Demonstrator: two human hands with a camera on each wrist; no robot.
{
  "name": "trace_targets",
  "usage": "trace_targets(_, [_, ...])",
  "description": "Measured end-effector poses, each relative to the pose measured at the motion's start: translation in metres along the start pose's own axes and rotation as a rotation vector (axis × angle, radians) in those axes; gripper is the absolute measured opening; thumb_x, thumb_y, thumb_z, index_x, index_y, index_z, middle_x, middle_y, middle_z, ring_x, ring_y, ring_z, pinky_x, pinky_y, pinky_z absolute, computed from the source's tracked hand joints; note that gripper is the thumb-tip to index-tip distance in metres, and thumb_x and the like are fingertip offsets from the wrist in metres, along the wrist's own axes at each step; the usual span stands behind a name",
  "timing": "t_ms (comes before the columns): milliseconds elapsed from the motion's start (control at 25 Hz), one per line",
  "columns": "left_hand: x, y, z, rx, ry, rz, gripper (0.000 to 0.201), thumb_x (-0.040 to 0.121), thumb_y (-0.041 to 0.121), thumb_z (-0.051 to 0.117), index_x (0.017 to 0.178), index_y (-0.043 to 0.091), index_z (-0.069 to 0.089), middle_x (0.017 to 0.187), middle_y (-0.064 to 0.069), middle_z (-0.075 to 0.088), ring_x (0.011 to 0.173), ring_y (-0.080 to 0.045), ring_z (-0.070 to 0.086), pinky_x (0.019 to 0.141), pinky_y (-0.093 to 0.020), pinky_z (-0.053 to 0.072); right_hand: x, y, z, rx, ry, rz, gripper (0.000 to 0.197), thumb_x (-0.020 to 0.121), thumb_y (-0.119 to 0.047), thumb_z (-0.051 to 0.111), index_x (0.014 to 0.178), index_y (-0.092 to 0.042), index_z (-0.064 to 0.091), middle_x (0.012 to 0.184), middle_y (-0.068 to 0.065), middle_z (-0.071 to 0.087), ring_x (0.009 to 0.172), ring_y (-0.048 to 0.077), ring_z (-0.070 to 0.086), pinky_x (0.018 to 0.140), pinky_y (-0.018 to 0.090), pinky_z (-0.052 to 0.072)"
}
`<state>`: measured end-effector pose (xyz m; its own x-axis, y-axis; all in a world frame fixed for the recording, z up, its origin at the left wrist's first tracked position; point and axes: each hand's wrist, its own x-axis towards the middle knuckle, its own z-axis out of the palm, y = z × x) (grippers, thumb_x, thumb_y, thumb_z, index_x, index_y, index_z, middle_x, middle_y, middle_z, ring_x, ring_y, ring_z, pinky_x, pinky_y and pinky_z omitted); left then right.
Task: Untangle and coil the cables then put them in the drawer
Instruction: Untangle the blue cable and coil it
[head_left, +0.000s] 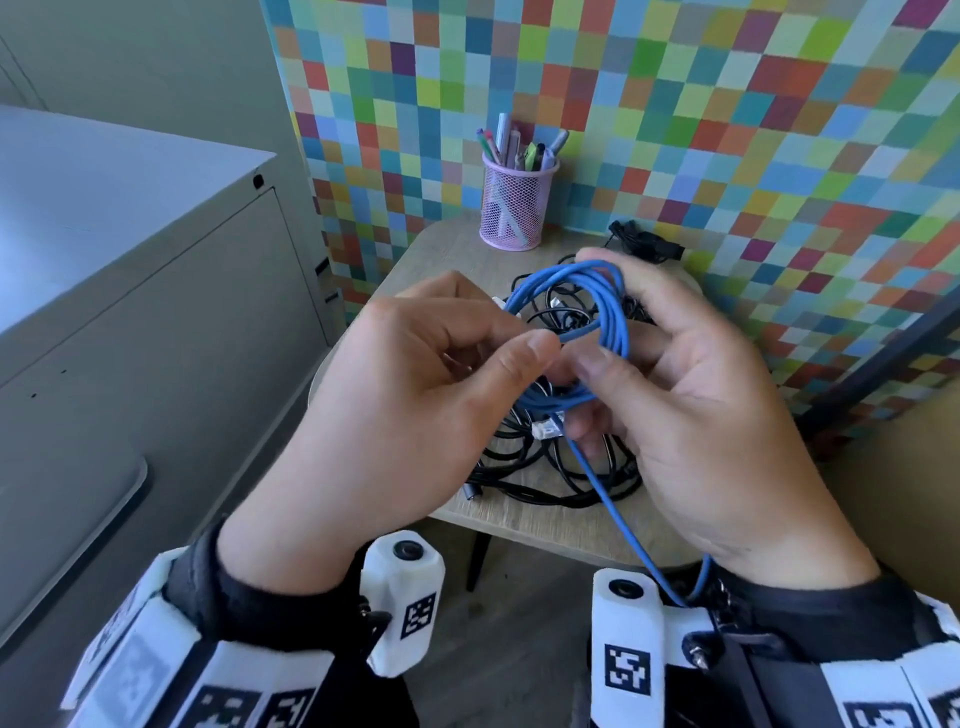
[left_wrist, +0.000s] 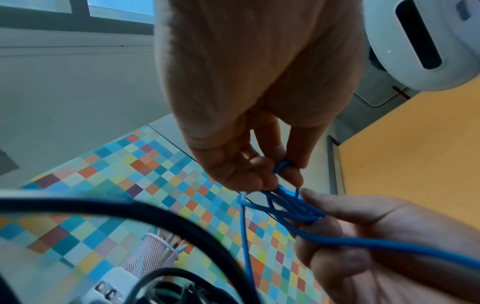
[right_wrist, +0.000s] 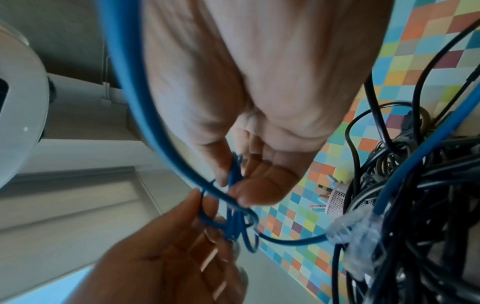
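Blue network cable (head_left: 597, 312), wound into a loose coil, hangs at the centre of the head view between two hands raised above a small wooden table (head_left: 441, 249). Right hand (head_left: 691, 395) curls its fingers through the coil from the right, thumb across the front, holding the loops together. Left hand (head_left: 410, 395) closes in from the left, thumb and forefinger pinching a strand where the loops cross. In the left wrist view the left fingertips (left_wrist: 262, 179) nip a small bend of the cable right against the bundle held in the right hand. One clear plastic plug (head_left: 548, 427) dangles at the coil's lower edge, just beside the right fingers. A free length of the cable runs down toward the lower right of the frame, passing the right wrist. Both wrists carry white camera mounts with black square markers. Below the hands, a tangle of black cables (head_left: 540, 467) lies on the table. A pink mesh pen cup (head_left: 514, 205) stands at the table's far edge, in front of a multicoloured chequered wall (head_left: 727, 130). A grey cabinet (head_left: 130, 260) fills the left of the frame.
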<state>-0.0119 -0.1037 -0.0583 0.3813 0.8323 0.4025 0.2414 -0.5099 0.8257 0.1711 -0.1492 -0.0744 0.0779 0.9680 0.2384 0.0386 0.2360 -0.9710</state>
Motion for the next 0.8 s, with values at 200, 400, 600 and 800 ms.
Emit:
trace_targets(200, [0.000, -0.005, 0.001, 0.137, -0.033, 0.035, 0.017, 0.091, 0.041, 0.068, 0.082, 0.033, 0.079, 0.090, 0.013, 0.065, 0.091, -0.010, 0.066, 0.072, -0.019, 0.048, 0.001, 0.004, 0.002, 0.073, 0.113, 0.015, 0.011, 0.091, -0.032, 0.071, 0.091, -0.023, 0.077, 0.080, 0.013, 0.073, 0.058, 0.024, 0.068, 0.051, 0.033, 0.056])
trace_targets(400, [0.000, -0.006, 0.001, 0.137, -0.050, 0.023, 0.017, 0.090, 0.042, 0.067, 0.081, 0.034, 0.077, 0.093, 0.013, 0.065, 0.093, -0.010, 0.065, 0.073, -0.017, 0.047, 0.000, 0.002, 0.010, 0.066, 0.125, -0.027, 0.030, 0.098, -0.013, 0.064, 0.124, -0.028, 0.065, 0.083, 0.015, 0.070, 0.056, 0.030, 0.068, 0.052, 0.036, 0.057])
trace_targets(600, [-0.001, -0.007, 0.006, 0.133, -0.043, 0.045, 0.015, 0.091, 0.038, 0.067, 0.080, 0.031, 0.074, 0.098, 0.013, 0.064, 0.092, -0.010, 0.064, 0.074, -0.016, 0.046, 0.002, 0.006, 0.008, 0.022, 0.165, -0.072, 0.024, 0.102, -0.006, 0.060, 0.118, -0.023, 0.063, 0.084, 0.014, 0.070, 0.054, 0.031, 0.067, 0.049, 0.036, 0.056])
trace_targets(800, [-0.002, -0.009, 0.006, 0.129, -0.061, 0.072, 0.014, 0.092, 0.036, 0.067, 0.083, 0.030, 0.076, 0.110, 0.015, 0.065, 0.101, -0.009, 0.066, 0.081, -0.019, 0.051, 0.001, 0.002, 0.004, 0.156, 0.124, 0.035, 0.017, 0.101, -0.007, 0.057, 0.112, -0.019, 0.055, 0.090, 0.018, 0.073, 0.054, 0.029, 0.063, 0.046, 0.032, 0.051])
